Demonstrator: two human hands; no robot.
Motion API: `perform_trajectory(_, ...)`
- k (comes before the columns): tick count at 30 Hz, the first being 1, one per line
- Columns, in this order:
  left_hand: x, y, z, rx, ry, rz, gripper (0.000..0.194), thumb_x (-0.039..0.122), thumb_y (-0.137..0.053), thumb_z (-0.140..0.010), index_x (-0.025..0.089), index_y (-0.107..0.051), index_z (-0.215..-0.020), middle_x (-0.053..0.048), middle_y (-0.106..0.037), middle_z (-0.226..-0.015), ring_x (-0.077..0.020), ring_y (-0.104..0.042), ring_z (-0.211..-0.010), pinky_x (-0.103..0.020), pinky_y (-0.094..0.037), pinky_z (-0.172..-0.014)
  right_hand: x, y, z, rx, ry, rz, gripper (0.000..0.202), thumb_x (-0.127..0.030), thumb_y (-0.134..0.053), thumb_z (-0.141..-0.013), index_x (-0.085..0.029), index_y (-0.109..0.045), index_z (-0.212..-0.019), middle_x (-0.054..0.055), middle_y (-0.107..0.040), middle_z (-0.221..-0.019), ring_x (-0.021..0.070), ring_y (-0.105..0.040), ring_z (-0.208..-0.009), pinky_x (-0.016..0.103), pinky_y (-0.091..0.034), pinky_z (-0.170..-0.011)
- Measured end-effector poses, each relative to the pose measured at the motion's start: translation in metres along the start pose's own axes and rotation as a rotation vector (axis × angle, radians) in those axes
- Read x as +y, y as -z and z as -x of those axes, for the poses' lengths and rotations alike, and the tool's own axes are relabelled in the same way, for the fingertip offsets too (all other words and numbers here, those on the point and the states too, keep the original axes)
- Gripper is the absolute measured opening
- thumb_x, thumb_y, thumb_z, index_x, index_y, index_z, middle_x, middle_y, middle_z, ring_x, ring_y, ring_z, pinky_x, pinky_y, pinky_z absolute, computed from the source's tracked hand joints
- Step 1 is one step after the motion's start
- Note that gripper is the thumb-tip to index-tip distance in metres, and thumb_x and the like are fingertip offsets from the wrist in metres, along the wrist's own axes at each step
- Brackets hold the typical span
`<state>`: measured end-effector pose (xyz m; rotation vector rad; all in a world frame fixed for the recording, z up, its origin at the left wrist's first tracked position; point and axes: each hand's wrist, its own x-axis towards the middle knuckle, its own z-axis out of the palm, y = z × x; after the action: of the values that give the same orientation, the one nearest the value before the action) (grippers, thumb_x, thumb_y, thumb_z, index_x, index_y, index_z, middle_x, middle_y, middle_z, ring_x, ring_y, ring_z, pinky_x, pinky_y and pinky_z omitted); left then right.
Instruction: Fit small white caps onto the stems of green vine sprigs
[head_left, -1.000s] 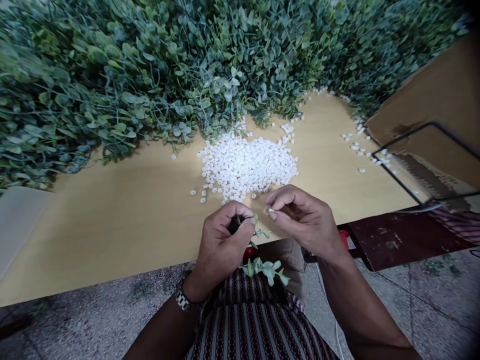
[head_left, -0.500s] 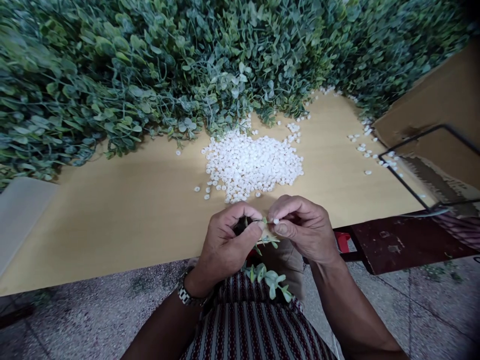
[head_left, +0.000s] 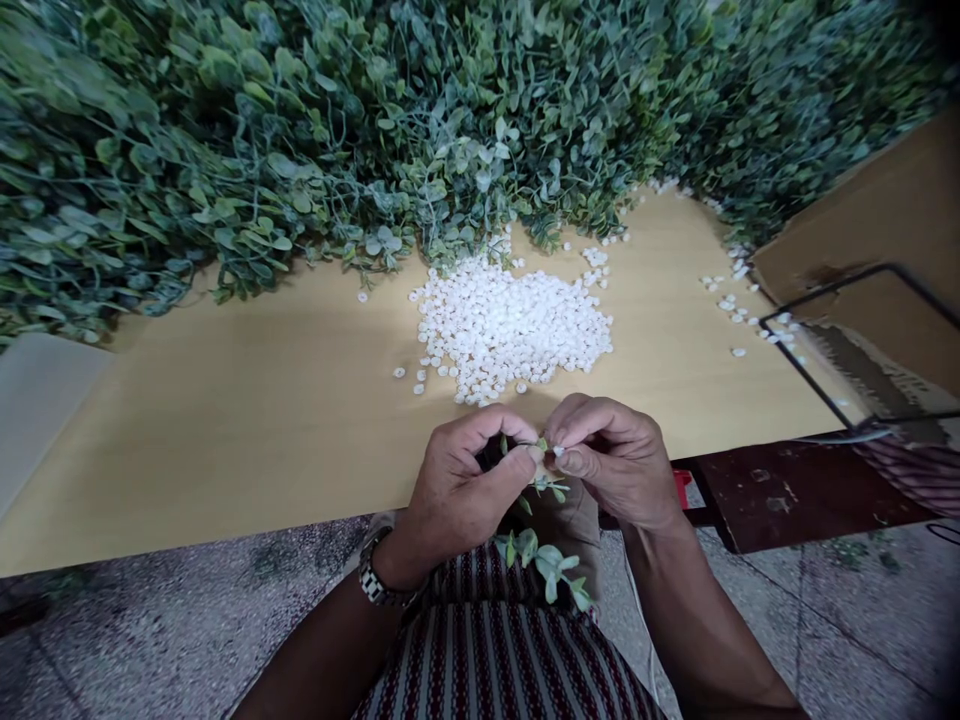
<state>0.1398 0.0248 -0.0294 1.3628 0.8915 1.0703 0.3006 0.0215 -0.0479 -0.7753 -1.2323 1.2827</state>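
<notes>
My left hand (head_left: 476, 485), with a metal watch at the wrist, is closed in a pinch on a thin green stem of an artificial leaf sprig (head_left: 551, 572). The sprig's leaves hang below the hand, over my lap. My right hand (head_left: 619, 462) pinches a small white plastic disc (head_left: 558, 451) between thumb and forefinger. The disc is right by the stem's end; whether the stem has entered it I cannot tell. Just beyond both hands lies a heap of similar white discs (head_left: 517, 325) on the tan tabletop (head_left: 247, 420).
A thick bank of artificial greenery (head_left: 420, 120) runs along the table's far side. To the right are a torn cardboard box (head_left: 877, 230) and a black wire frame (head_left: 806, 370), with loose discs around. A pale sheet (head_left: 49, 400) lies at left. Below is a dark red bench (head_left: 802, 490).
Both hands have shifted slightly right together with the sprig. The disc has tilted in my right fingers, close to the stem tip. The whole view has moved a little.
</notes>
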Motion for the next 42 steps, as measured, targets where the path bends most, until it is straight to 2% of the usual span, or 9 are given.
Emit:
perform_trajectory(16, 0.0006, -0.0015, 0.0004, 0.017, -0.044, -0.040, 0.009, 0.006, -0.057, -0.075, 0.013, -0.060, -0.069, 0.003, -0.058, -0.062, -0.0066, -0.050, -0.057, -0.017, -0.041, -0.055, -0.0016, -0.0003, 0.0001, -0.017, -0.007, -0.010, 0.008, -0.014, -0.074, -0.071, -0.020, -0.071, -0.075, -0.001, -0.064, -0.069, 0.0084, -0.058, -0.060, 0.020, -0.047, -0.053)
perform_trajectory(25, -0.0007, 0.0010, 0.0003, -0.008, -0.073, -0.030, 0.014, 0.003, -0.059, -0.075, 0.013, -0.060, -0.065, 0.004, -0.057, -0.058, -0.0053, -0.049, -0.053, -0.016, -0.040, -0.052, -0.0032, -0.0001, -0.0023, -0.095, -0.027, -0.052, 0.015, -0.009, -0.075, -0.069, -0.021, -0.072, -0.077, -0.001, -0.064, -0.068, 0.0071, -0.060, -0.059, 0.019, -0.051, -0.056)
perform_trajectory(36, -0.0028, 0.0010, 0.0007, 0.000, -0.107, -0.051, 0.015, 0.002, -0.057, -0.075, 0.014, -0.060, -0.066, 0.003, -0.059, -0.060, -0.0061, -0.050, -0.055, -0.017, -0.041, -0.053, -0.0023, 0.0000, -0.0010, -0.073, -0.025, 0.026, 0.011, -0.013, -0.076, -0.069, -0.021, -0.071, -0.074, -0.001, -0.062, -0.064, 0.0078, -0.057, -0.056, 0.021, -0.048, -0.053)
perform_trajectory(42, -0.0027, 0.0002, 0.0001, 0.009, -0.075, -0.051, 0.013, 0.007, -0.058, -0.075, 0.014, -0.060, -0.064, 0.001, -0.059, -0.059, -0.0090, -0.051, -0.054, -0.020, -0.043, -0.053, -0.0032, -0.0009, -0.0020, -0.060, -0.022, 0.097, 0.010, -0.012, -0.075, -0.070, -0.021, -0.071, -0.073, -0.001, -0.062, -0.064, 0.0093, -0.056, -0.056, 0.023, -0.046, -0.052)
